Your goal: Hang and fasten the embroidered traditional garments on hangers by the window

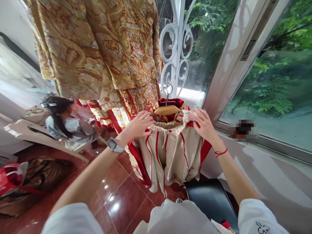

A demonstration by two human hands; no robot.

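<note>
A cream skirt [175, 152] with red piping and a gathered drawstring waist hangs upright between my hands. My left hand [141, 124] is closed on the left end of its waistband. At the other end, my right hand [201, 123] grips the waistband too, fingers curled over the edge. Behind the skirt, a red and gold embroidered garment [206, 150] hangs on a wooden hanger [168, 110] with a metal hook. The drawstring dangles down the skirt's front. Parts of the fingers are hidden by the cloth.
Gold embroidered robes [97, 48] hang at the upper left. White scrolled ironwork [175, 42] stands before the window. A black chair seat [209, 198] is below right. At left, a person [70, 123] sits near a brown bag [48, 172] on the red tiled floor [122, 201].
</note>
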